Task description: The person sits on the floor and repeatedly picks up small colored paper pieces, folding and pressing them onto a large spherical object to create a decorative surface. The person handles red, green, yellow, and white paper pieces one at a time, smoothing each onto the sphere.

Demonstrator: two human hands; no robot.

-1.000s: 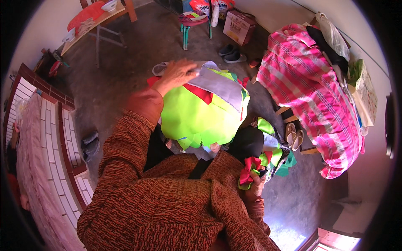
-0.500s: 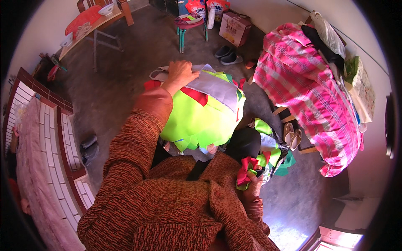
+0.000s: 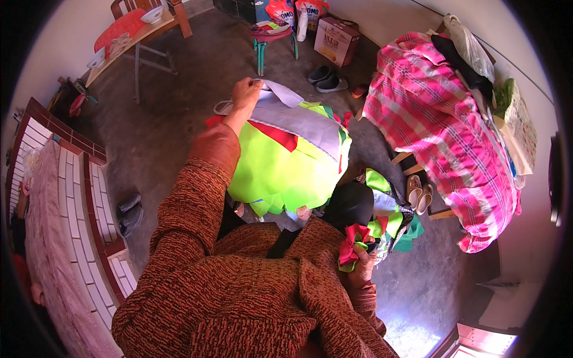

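Before me lies a pile of fabric pieces, mostly bright yellow-green, with red and grey bits among it. My left hand reaches to its far side and pinches the end of a grey fabric strip, whose far edge is raised and folded. Down by my right side, my right hand is closed round a bunch of red and green fabric scraps. A bag with more green, white and red scraps stands just beyond it. My sleeve hides part of the pile's left side.
Pink plaid cloth covers furniture on the right, with light shoes beside it. Dark slippers, a carton and a green-legged stool are at the back. Dark shoes lie left, near a white-tiled ledge.
My left hand has shifted slightly left and away from me, pulling up the far end of the grey strip. My right hand stays in place with its scraps.
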